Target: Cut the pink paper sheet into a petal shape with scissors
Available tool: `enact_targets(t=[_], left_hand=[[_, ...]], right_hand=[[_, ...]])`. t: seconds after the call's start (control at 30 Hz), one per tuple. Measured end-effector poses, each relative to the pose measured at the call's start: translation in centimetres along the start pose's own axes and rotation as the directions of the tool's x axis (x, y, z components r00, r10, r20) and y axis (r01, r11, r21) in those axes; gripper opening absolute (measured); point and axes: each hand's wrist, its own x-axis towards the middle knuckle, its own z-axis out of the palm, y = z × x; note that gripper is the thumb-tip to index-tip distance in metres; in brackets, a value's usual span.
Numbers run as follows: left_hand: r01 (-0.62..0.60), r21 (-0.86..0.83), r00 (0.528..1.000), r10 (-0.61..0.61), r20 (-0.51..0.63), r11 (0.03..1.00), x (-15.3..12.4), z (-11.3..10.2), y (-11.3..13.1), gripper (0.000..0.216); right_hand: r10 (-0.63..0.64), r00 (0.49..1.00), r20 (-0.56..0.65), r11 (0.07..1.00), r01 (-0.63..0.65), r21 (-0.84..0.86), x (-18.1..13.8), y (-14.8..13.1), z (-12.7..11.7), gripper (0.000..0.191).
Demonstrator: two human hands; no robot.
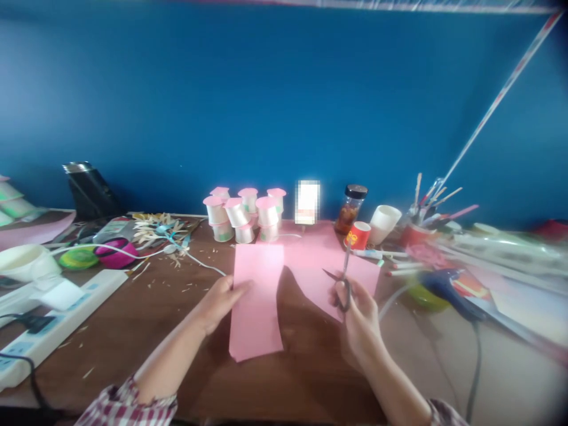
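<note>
It kinda all hinges on one sideways gap imo. The pink strip [257,319] runs long-ways roughly 12 to 6 o'clock above the table [310,378], and the left hand [226,302] has it pinched at the 9 o'clock edge, thumb on top by the look of it, other fingers mostly hidden. The scissors [345,276] sit at about 3 o'clock from the strip, clearly apart from it, with the right hand [358,309] curled round the handles. Blades are spread, one aimed near 10 o'clock, the other close to 12, up toward the red cup [361,235]. Seen from the right hand the strip is over at 9 o'clock, so the left is the nearer one, being on it. Bigger pink sheet [310,255] lies around 2 o'clock from the strip, can't tell if the right hand touches it
</note>
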Motion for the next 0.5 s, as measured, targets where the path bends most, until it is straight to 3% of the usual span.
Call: enact_targets(t=[0.1, 0.2, 0.27, 0.37, 0.5], left_hand=[[-0.055, -0.044, 0.996, 0.052, -0.068, 0.997, 0.4, -0.1, 0.6, 0.041], [-0.073, -0.103, 0.997, 0.07, -0.038, 0.992, 1.3, 1.4, 1.6, 0.044], [-0.075, -0.124, 0.997, 0.075, -0.005, 0.989, 2.5, 3.2, 2.4, 0.043], [-0.166, -0.175, 0.983, 0.177, 0.045, 0.97, 5.1, 6.6, 3.4, 0.041], [-0.164, -0.065, 0.985, 0.167, 0.045, 0.984, 8.9, 11.3, 4.2, 0.028]], right_hand=[[-0.078, 0.995, -0.057, 0.997, 0.079, 0.023, 0.4, -0.3, -0.5, 0.04], [-0.157, 0.984, -0.086, 0.986, 0.161, 0.042, 0.7, -0.6, -1.0, 0.036], [-0.204, 0.975, -0.09, 0.976, 0.21, 0.051, 0.6, -0.7, -1.2, 0.034], [-0.268, 0.956, -0.117, 0.962, 0.273, 0.028, 0.6, -1.1, -1.4, 0.031], [-0.305, 0.933, -0.191, 0.95, 0.313, 0.013, 0.8, -1.3, -1.7, 0.03]])
